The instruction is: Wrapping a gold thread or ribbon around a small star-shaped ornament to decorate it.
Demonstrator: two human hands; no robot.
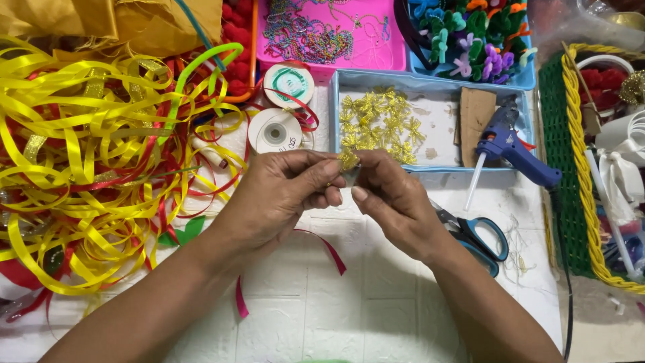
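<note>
Both hands meet just in front of the blue tray, over the white desk. The left hand and right hand each pinch a small gold tinsel flower between thumb and fingertips, fingers closed tight on it from either side; the remaining fingers curl loosely under. The flower sits at the tray's near edge, above the desk, not resting on anything.

Inside the tray lie more gold flowers, a scrap of brown card and a blue glue gun, its nozzle hanging over the tray's front rim. Scissors lie just right of the right hand, in front of the tray. Left of the tray sit two ribbon spools, and beyond them a large tangle of yellow and red ribbon. Behind the tray is a pink tray of beads. A loose pink ribbon strip trails under the wrists.

Risks as I judge them: the flower is tiny and wiry, so too hard a pinch could crush its petals, or a slip could drop it into the ribbon clutter. The right wrist is near the scissors, and the glue gun's tip points towards the hands; if hot, a careless reach could burn
</note>
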